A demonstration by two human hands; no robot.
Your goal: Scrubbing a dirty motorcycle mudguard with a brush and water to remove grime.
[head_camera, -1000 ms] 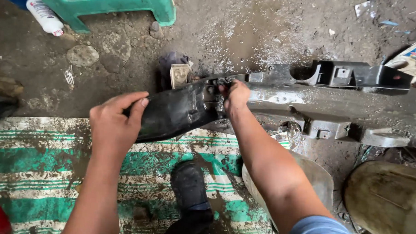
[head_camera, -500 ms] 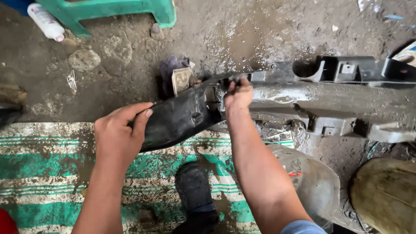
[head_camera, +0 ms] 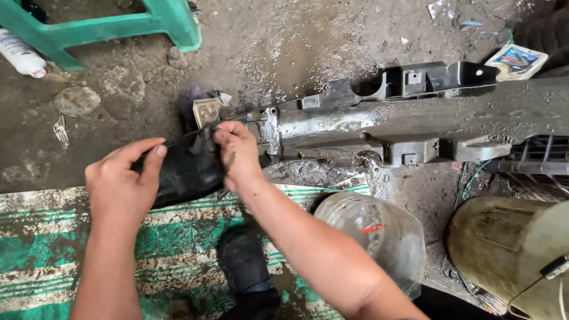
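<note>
A long, dirty black plastic car part (head_camera: 424, 124) lies across the muddy ground from the middle to the right edge. Its left end is a curved black flap (head_camera: 186, 169). My left hand (head_camera: 123, 186) cups that flap's left end, fingers curled over its top edge. My right hand (head_camera: 237, 155) grips the flap where it joins the long part, thumb and fingers pinched on it. Both hands are smeared with grime.
A green-and-white striped mat (head_camera: 35, 246) covers the near ground, with my black shoe (head_camera: 246, 272) on it. A clear plastic jug (head_camera: 373, 235) and a dirty round container (head_camera: 521, 250) sit at right. A green stool (head_camera: 100, 21) and a white bottle (head_camera: 16, 53) stand far left.
The view has shifted and drawn closer. My right hand slid a little left along the flap's joint; my left hand stays cupped on its end.
</note>
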